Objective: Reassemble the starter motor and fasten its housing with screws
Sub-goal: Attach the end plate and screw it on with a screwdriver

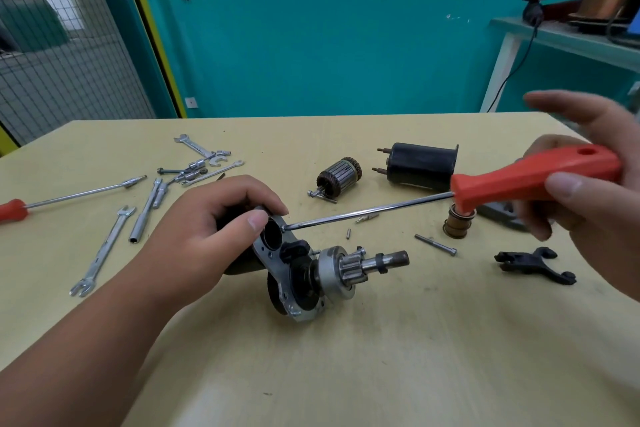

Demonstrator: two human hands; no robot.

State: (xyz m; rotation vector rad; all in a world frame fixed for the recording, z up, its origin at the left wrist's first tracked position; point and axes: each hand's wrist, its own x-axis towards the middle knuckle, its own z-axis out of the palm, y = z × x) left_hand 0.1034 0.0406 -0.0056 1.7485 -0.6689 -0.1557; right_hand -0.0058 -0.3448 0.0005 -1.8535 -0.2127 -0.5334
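The starter motor housing (277,267) lies on its side at the middle of the table, its pinion shaft (377,262) pointing right. My left hand (214,225) grips the housing's upper end, thumb by the round opening. My right hand (588,180) holds a red-handled screwdriver (526,177). Its long shaft reaches left and its tip (284,227) touches a screw on the grey plate. An armature (339,175), a black solenoid body (420,166), a brass plunger (457,224), a black fork lever (535,262) and a loose bolt (435,245) lie behind and to the right.
Several wrenches and sockets (194,166) are scattered at the left, with a second red screwdriver (69,192) and a long wrench (104,250). A small pin (348,234) and a bit (367,218) lie under the screwdriver shaft. The yellow table (346,357) extends toward me.
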